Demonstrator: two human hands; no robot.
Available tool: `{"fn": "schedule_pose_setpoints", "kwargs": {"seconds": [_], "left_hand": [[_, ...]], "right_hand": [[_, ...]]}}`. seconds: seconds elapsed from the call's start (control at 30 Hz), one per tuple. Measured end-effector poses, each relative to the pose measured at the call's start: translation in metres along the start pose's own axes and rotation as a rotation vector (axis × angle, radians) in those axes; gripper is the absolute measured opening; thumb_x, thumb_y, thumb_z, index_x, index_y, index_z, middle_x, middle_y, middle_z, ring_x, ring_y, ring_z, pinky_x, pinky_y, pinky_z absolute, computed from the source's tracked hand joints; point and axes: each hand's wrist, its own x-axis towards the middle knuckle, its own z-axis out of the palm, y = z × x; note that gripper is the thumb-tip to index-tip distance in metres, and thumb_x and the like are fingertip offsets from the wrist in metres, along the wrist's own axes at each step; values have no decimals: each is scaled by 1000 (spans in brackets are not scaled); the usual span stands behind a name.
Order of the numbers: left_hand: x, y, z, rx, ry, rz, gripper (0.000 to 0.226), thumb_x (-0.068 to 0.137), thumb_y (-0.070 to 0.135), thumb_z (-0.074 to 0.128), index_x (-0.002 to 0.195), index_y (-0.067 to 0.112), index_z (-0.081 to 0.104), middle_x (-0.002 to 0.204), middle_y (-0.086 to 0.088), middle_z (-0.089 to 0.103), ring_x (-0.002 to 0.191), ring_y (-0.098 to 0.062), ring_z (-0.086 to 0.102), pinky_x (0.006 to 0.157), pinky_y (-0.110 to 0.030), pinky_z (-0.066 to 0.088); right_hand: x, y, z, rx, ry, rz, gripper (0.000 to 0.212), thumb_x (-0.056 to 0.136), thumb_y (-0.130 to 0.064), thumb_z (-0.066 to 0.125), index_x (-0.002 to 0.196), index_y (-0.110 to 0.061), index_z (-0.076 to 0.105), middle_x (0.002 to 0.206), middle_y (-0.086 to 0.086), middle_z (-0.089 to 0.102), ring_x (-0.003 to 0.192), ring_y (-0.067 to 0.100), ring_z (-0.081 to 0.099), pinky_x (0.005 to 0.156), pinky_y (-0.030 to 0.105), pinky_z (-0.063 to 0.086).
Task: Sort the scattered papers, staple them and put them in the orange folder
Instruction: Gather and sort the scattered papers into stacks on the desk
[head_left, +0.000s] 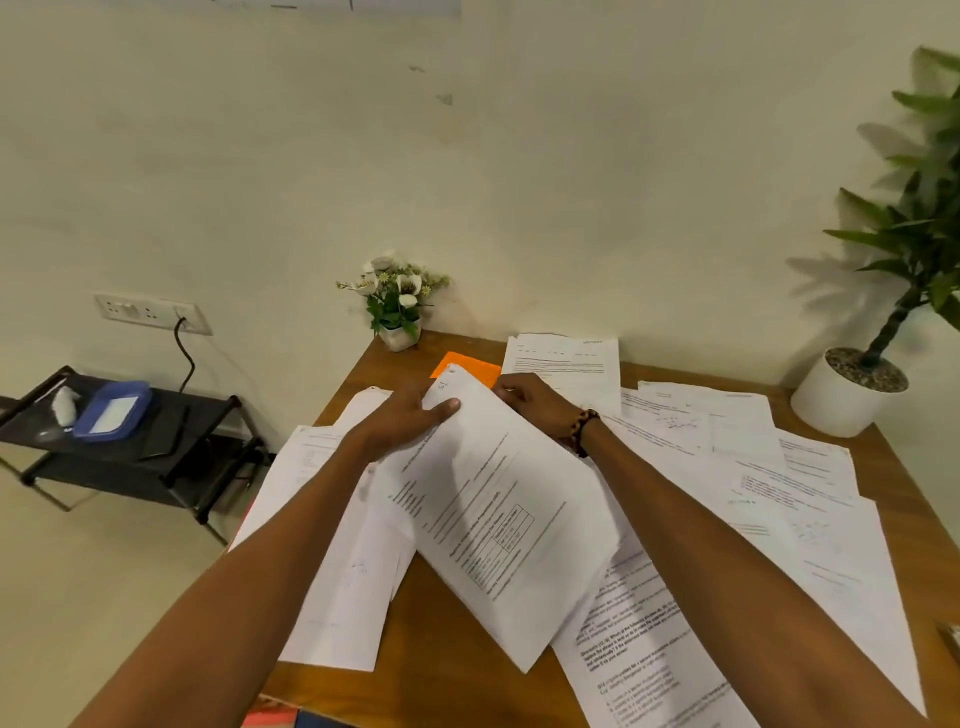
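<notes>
- The left hand (415, 410) grips the far left corner of a bundle of printed sheets (509, 514), thumb on top, fingers beneath.
- The right hand (524, 397) pinches the bundle's far edge; a beaded bracelet (584, 428) sits on that wrist.
- The bundle is tilted, its near corner over bare wood at the middle of the worktop (441, 649).
- The orange folder (465, 366) lies flat at the far side, just beyond both hands, partly hidden by the bundle.
- Scattered papers (753, 467) overlap across the right half and reach the right edge; another pile (343, 545) hangs over the left edge.
- A small flower pot (397, 312) stands at the far left corner against the wall.
- A white potted plant (852, 384) fills the far right corner, touching the papers' margin.
- A low black rack (130, 441) with a blue box (111, 410) stands well apart on the left.
</notes>
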Motion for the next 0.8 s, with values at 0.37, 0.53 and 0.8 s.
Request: {"fn": "schedule_pose_setpoints", "kwargs": {"seconds": [0.37, 0.53, 0.8], "left_hand": [[7, -25, 33, -10, 92, 8, 59, 92, 49, 67, 139, 35, 35, 133, -8, 60, 119, -28, 60, 100, -45, 52], [-6, -55, 6, -73, 245, 22, 34, 95, 39, 68, 125, 26, 60, 106, 8, 66, 93, -11, 61, 78, -26, 49], [-30, -135, -42, 454, 184, 40, 59, 80, 62, 73, 132, 43, 53, 142, 8, 50, 129, -17, 49, 109, -47, 41]], "right_hand": [[-3, 4, 7, -296, -201, 98, 54, 89, -42, 69, 128, -7, 57, 132, 12, 58, 119, 29, 54, 105, 47, 44], [-5, 20, 0, -200, -149, 162, 57, 94, -16, 69, 145, -6, 46, 146, 3, 43, 135, 20, 42, 117, 37, 34], [-8, 40, -30, -248, -146, 262, 52, 90, -26, 74, 135, -9, 58, 143, 3, 53, 126, 23, 54, 110, 40, 43]]}}
